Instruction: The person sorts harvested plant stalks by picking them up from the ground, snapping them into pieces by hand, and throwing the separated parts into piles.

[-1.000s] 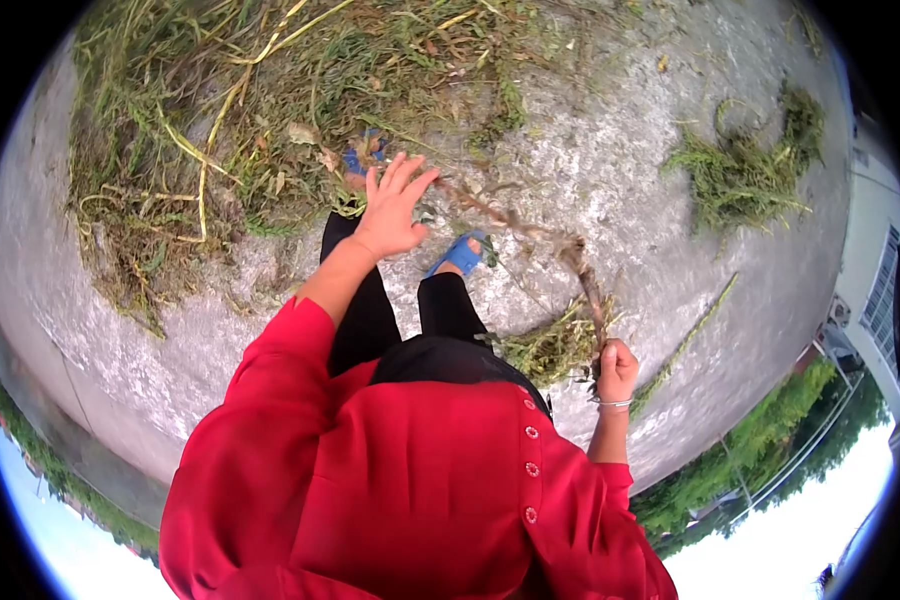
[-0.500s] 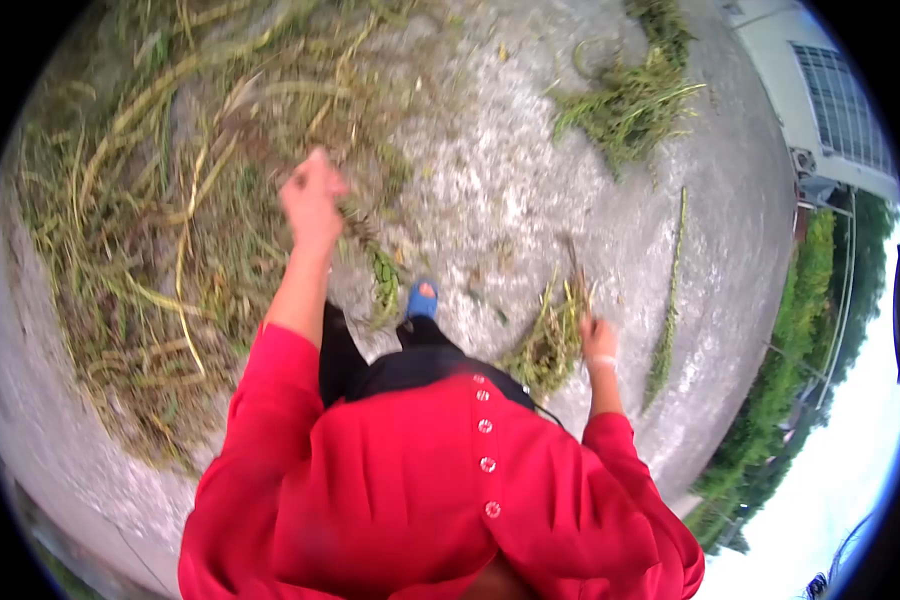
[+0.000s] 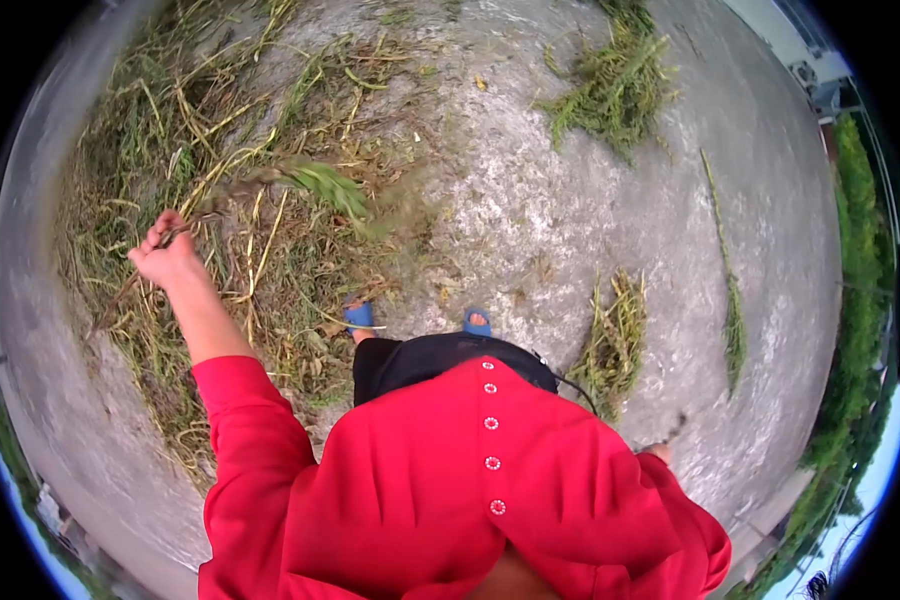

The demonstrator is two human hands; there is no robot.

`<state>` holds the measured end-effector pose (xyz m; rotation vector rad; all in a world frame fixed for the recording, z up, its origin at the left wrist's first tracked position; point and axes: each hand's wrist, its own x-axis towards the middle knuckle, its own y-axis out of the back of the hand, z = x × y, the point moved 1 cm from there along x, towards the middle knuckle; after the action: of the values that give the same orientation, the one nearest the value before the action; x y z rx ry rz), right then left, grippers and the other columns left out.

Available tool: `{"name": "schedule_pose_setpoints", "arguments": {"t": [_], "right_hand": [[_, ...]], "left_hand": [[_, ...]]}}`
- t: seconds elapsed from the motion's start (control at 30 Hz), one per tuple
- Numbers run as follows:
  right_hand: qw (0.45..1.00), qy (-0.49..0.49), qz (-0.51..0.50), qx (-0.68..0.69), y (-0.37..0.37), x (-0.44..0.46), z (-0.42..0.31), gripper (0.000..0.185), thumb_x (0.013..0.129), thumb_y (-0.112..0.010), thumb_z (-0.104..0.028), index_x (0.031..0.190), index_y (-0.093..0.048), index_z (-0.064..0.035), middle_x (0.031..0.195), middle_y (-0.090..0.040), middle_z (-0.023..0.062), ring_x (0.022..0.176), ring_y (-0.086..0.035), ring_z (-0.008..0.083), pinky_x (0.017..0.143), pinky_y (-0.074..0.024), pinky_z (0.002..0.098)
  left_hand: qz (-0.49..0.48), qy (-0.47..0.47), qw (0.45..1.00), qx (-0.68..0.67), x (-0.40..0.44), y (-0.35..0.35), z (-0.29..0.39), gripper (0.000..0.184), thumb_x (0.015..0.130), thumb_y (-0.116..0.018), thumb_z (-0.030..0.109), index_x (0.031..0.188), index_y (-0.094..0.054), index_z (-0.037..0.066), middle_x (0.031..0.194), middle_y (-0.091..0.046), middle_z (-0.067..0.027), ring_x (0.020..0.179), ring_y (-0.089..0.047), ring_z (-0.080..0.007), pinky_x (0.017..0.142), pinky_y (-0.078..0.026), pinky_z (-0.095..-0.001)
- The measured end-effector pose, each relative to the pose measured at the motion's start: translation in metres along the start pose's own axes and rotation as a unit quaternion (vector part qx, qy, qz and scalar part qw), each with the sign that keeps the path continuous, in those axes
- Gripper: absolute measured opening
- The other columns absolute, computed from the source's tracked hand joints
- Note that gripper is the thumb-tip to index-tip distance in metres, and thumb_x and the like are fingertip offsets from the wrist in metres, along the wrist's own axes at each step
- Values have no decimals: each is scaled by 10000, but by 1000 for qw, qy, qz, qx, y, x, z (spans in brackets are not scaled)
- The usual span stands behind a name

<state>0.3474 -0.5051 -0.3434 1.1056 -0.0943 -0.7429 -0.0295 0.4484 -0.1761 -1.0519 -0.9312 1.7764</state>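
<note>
My left hand (image 3: 167,255) is out to the left over the plant heap, its fingers curled around a plant stalk. The stalk's leafy green end (image 3: 328,188) points right and is smeared by motion. Low on the right, my right hand (image 3: 658,452) is mostly hidden by the red sleeve. A thin dark stick (image 3: 677,427) juts up from it, blurred, and its full length does not show. A small bundle of cut stalks (image 3: 613,345) lies on the ground just above that hand.
A wide heap of dried stalks (image 3: 300,260) covers the concrete (image 3: 530,220) on the left. A leafy pile (image 3: 615,90) lies at the upper right, and a single long stalk (image 3: 727,270) below it. My blue slippers (image 3: 477,322) stand beside the heap. Greenery lines the right edge.
My left hand has swung left and now has a stalk in it. My right hand has moved down and right, away from the bundle. The view has shifted, and both slippers now show.
</note>
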Motion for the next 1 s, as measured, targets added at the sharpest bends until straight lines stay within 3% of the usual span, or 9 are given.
{"name": "schedule_pose_setpoints", "arguments": {"t": [0.17,0.4,0.53,0.57,0.67,0.7,0.73,0.83,1.0], "right_hand": [[990,-137,21,-3,7,2,81,243,828,-540,-235,993,-662,-104,1053,-631,108,996,-602,232,823,-487,387],[984,-83,-143,61,-127,-100,121,246,810,-576,-254,993,-663,-115,1069,-624,106,1001,-596,258,823,-484,400],[965,-35,-245,84,-205,-177,118,254,772,-604,-198,993,-639,-77,990,-632,167,958,-599,311,772,-479,391],[958,-53,-252,127,-225,-193,120,239,759,-613,-183,967,-649,-71,1000,-629,160,963,-594,322,775,-478,384],[940,-159,-270,132,-218,-262,111,234,722,-636,-129,949,-670,-88,993,-629,158,954,-594,311,772,-470,374],[924,-134,-332,137,-259,-271,121,227,729,-641,-142,945,-672,-83,973,-633,162,923,-602,319,756,-471,372],[908,-167,-349,160,-261,-291,121,268,739,-635,-170,985,-653,-64,1065,-606,162,1021,-572,308,830,-477,368],[887,-182,-397,151,-215,-339,105,280,741,-626,-190,988,-653,-61,1068,-605,165,1017,-574,308,828,-477,361],[861,-186,-447,156,-255,-372,108,335,724,-627,-229,993,-645,-30,1035,-609,198,997,-581,311,827,-459,359]], "left_hand": [[-12,-13,999,-46,54,-46,16,537,945,-250,404,489,-226,122,430,-279,-37,487,-351,-202,559,-396,-394],[-103,137,985,-14,7,-85,-85,544,933,-271,449,496,-253,128,440,-327,-41,507,-361,-212,629,-380,-407],[-139,253,950,121,-46,-91,-190,547,916,-271,528,566,-299,108,613,-469,-136,673,-480,-266,778,-408,-526],[-234,298,894,239,-63,-85,-215,554,892,-259,576,757,-448,73,877,-539,-179,862,-526,-336,851,-393,-590],[-302,330,708,546,-189,-87,-276,593,883,-247,585,1047,-467,60,1086,-505,-188,976,-520,-374,861,-420,-576],[-351,343,657,572,-222,-80,-294,610,897,-255,554,1187,-416,42,1178,-453,-200,1011,-517,-376,872,-459,-505],[-397,367,622,567,-241,-68,-321,606,898,-261,549,1170,-419,31,1174,-456,-199,1009,-519,-371,874,-463,-484],[-489,406,556,535,-304,-20,-388,545,914,-327,499,1072,-455,-6,1077,-502,-175,919,-560,-308,815,-504,-390],[-665,310,369,571,-441,74,-460,262,922,-454,259,940,-533,9,886,-525,-91,672,-539,-191,593,-472,-283]]}}
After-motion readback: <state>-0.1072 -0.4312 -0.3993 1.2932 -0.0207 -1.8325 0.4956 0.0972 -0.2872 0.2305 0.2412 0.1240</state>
